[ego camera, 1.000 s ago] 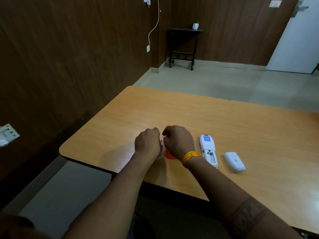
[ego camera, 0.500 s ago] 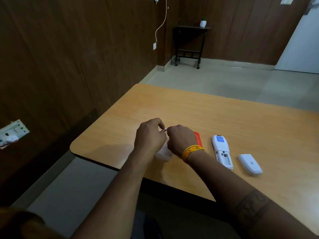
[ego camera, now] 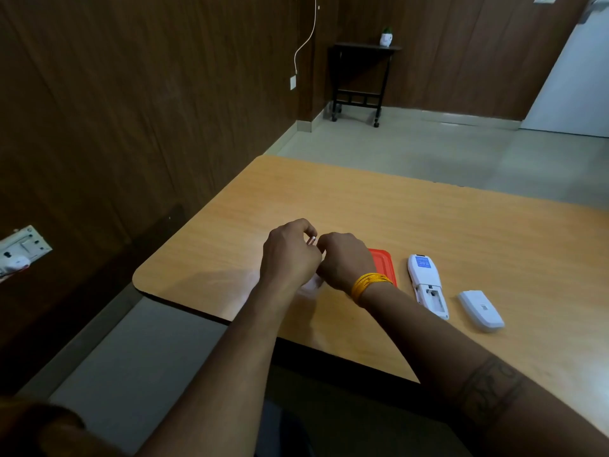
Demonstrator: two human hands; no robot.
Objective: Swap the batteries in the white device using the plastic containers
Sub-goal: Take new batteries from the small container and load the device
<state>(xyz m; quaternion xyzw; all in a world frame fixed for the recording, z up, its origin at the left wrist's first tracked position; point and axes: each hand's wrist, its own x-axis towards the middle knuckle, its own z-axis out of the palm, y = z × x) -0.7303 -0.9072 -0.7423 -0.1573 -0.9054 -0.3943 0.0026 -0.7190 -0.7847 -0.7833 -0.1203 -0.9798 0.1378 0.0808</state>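
Two hands meet over the wooden surface (ego camera: 379, 212) at the middle of the frame, knuckles toward the camera. One small battery (ego camera: 311, 240) shows between them: the left hand (ego camera: 290, 255) pinches it in curled fingertips, and the right hand (ego camera: 342, 260), fingers curled, touches its other end; whether the right hand also grips it I cannot tell. Beneath the hands lies one clear plastic container (ego camera: 309, 285), mostly hidden, so its contents cannot be made out. Just to the right of the right hand lies one red lid (ego camera: 384, 263), flat on the surface. One yellow band (ego camera: 369, 283) circles the right wrist. Further right lies one white device (ego camera: 426, 285), back side up, with its battery bay open and a blue label near its far end. One white cover (ego camera: 481, 310) lies beside it, apart, toward the lower right. One small black table (ego camera: 362, 70) with one white pot (ego camera: 385, 37) stands at the top of the frame.
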